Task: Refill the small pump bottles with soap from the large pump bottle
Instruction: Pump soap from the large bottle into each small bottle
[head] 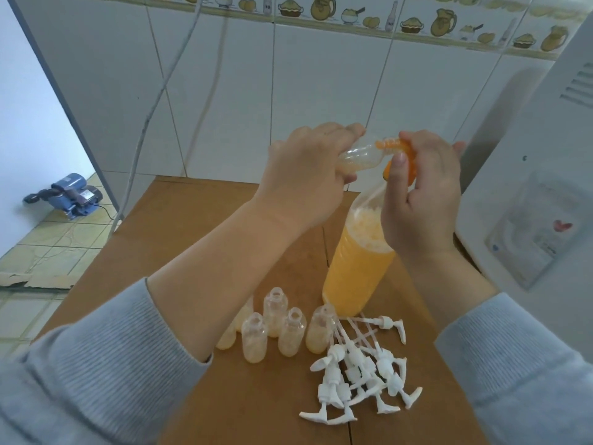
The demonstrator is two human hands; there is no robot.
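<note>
My left hand (308, 175) grips a small clear plastic bottle (141, 159) tipped sideways, its neck at the orange pump head (401, 162) that my right hand (420, 200) curls around. That pump tops the large clear bottle of orange soap (356, 271) standing on the brown table (199, 239) (open small bottles (279, 329) and loose white pumps (362, 377) lie near me).

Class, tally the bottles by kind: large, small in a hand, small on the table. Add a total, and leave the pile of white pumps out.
large bottle: 1
small bottle in the left hand: 1
small bottles on the table: 6, two of them partly behind the forearm
Total: 8
</note>
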